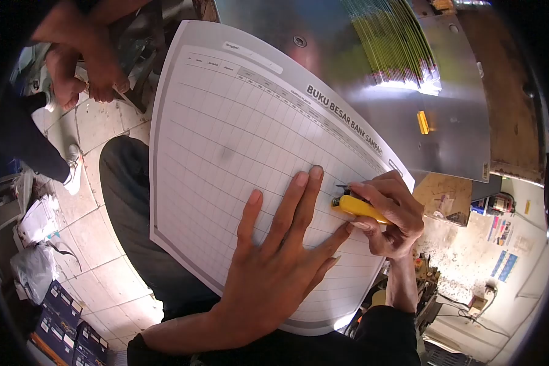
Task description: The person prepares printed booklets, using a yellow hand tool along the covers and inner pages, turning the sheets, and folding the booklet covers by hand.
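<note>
A large white printed sheet (pixel 219 146) with a ruled table and the heading "BUKU BESAR BANK SAMPAH" lies across the lap and the edge of a metal table. My left hand (pixel 280 262) rests flat on the sheet with its fingers spread. Just right of it, my right hand (pixel 390 216) is closed round a yellow cutter (pixel 361 208), whose dark front end points left over the lower right part of the sheet. Beside its tip, a small dark pointed piece shows under the fingers; what it belongs to is unclear.
On the metal table (pixel 451 91) lie a stack of green-edged sheets (pixel 393 43) and a small yellow object (pixel 423 122). At the upper left are another person's hands (pixel 107 76). Dark boxes (pixel 58 323) and a plastic bag (pixel 33 268) stand on the tiled floor.
</note>
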Motion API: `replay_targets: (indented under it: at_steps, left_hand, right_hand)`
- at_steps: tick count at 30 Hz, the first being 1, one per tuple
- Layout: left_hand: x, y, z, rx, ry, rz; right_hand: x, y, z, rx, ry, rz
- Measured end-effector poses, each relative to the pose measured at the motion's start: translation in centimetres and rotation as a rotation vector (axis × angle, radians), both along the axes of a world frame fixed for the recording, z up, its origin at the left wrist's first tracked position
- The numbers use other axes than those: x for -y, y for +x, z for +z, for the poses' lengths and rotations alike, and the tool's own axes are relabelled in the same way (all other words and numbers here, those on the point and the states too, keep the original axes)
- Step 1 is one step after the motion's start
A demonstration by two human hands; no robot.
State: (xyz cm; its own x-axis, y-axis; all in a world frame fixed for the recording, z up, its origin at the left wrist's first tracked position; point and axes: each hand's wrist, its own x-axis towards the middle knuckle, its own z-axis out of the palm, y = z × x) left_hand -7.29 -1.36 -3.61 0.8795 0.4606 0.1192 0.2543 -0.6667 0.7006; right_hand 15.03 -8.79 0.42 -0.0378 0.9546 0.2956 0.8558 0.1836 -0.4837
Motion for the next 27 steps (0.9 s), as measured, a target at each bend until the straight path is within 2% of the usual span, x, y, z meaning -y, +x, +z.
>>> replay_targets:
  at_steps: [23, 24, 25, 27]
  left_hand:
    - [0.2, 0.0, 0.7, -0.072, 0.06, -0.018]
    - [0.2, 0.1, 0.6, -0.029, 0.052, 0.006]
    - [0.1, 0.1, 0.6, 0.014, 0.046, 0.031]
    - [0.0, 0.1, 0.8, -0.012, 0.067, 0.008]
  right_hand:
    - [-0.4, -1.3, 0.4, -0.101, -0.036, -0.184]
    - [-0.3, -0.6, -0.1, -0.174, -0.023, -0.187]
    - [0.2, 0.1, -0.9, -0.398, 0.045, -0.201]
    - [1.3, 0.2, -0.5, -0.847, 0.08, -0.468]
